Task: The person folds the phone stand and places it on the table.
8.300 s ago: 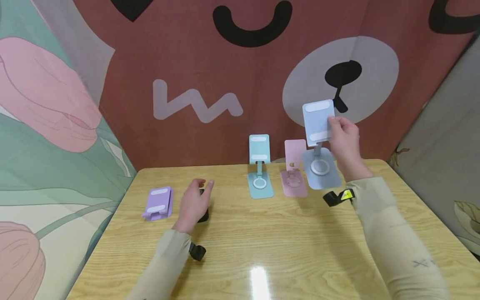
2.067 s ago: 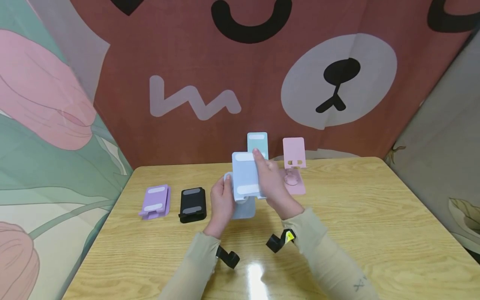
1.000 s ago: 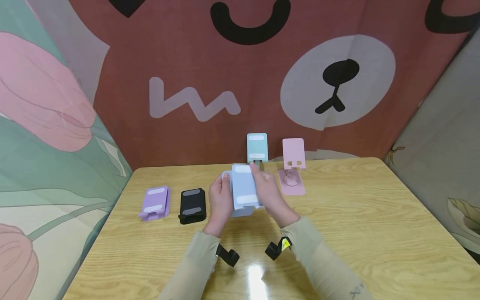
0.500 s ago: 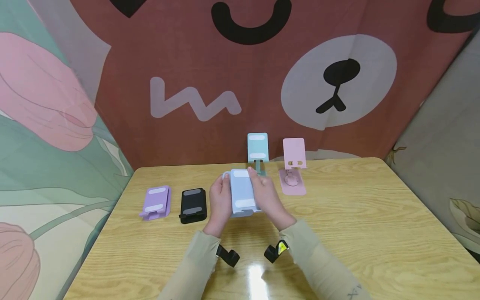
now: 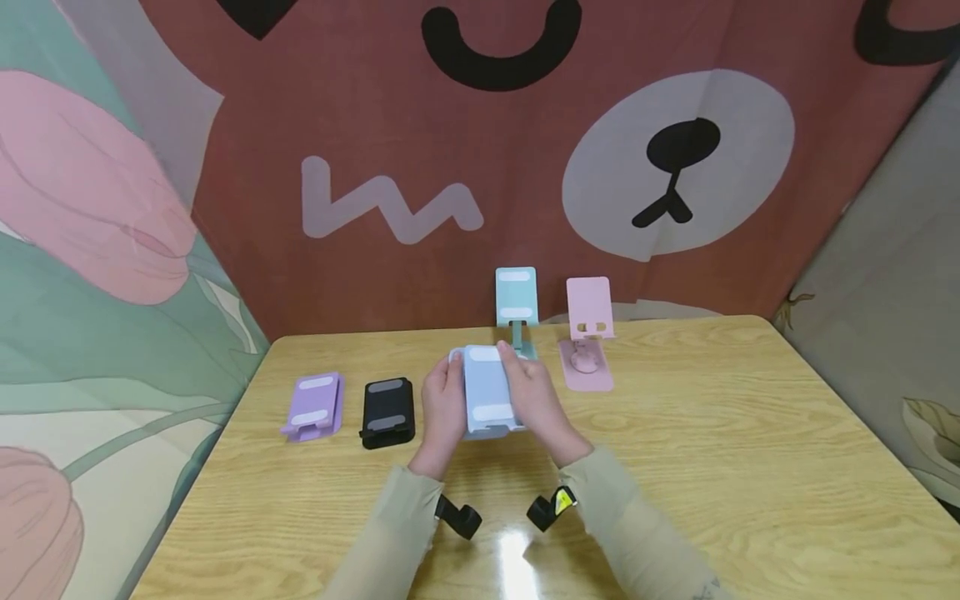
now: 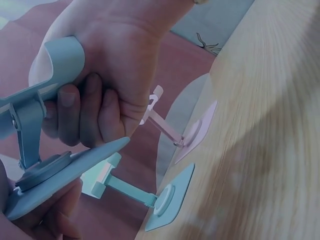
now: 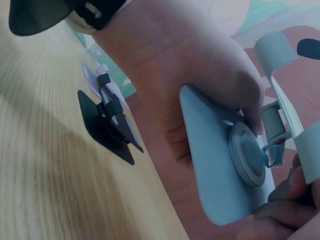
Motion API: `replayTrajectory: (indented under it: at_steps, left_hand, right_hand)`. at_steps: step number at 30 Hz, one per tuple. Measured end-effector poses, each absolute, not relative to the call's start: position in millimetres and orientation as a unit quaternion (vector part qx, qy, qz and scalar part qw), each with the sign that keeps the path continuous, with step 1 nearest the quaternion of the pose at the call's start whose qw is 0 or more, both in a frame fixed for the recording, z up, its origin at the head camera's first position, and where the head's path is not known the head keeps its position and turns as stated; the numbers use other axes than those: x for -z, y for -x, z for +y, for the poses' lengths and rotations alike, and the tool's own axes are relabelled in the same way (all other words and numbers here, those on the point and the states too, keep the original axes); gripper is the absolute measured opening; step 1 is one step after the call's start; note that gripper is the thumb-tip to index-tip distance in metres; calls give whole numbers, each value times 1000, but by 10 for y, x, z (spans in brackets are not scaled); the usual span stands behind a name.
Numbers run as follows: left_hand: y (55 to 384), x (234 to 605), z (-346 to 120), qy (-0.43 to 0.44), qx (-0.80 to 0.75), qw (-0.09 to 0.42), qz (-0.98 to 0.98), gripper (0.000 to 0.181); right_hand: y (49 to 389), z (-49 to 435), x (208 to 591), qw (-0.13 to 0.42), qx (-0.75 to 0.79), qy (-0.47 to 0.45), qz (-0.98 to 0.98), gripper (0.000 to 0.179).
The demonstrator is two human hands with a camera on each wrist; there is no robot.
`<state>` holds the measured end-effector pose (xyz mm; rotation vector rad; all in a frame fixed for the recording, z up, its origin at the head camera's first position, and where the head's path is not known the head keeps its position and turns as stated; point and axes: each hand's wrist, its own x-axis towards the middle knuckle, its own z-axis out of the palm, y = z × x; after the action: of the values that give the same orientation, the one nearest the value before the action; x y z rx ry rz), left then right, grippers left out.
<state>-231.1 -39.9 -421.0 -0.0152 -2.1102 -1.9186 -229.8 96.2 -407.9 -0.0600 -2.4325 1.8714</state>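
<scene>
A light blue folding phone stand is held between both hands above the middle of the table in the head view. My left hand grips its base plate at the left edge. With the thumb on the front, my right hand grips the upper plate by its right edge. The upper plate lies close over the base in the head view; both wrist views show the short hinged arm and the round disc between them, with a gap still showing.
A black folded phone stand and a purple folded one lie on the left of the wooden table. Behind my hands a teal stand and a pink stand stand unfolded near the back edge, before a printed cloth.
The light blue stand came from the right to the middle in my right hand. My left hand left the black stand and took its base. The upper plate has folded down towards the base.
</scene>
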Motion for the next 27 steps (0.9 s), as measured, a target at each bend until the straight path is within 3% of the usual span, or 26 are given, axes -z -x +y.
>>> replayTrajectory:
  at_steps: [5, 10, 18, 27]
  left_hand:
    - [2310, 4211, -424, -11, 664, 135, -735, 52]
    - [2295, 4157, -437, -14, 664, 90, -742, 66]
    - [2275, 4106, -411, 4, 670, 36, -741, 74]
    - [2273, 4084, -448, 10, 673, 46, -738, 63]
  right_hand:
    - [2286, 945, 4089, 46, -614, 23, -788, 74]
    - [2287, 939, 4056, 59, -609, 25, -791, 74]
    - [2302, 932, 4020, 76, -608, 19, -790, 71]
    - [2298, 973, 4015, 99, -601, 7, -793, 55]
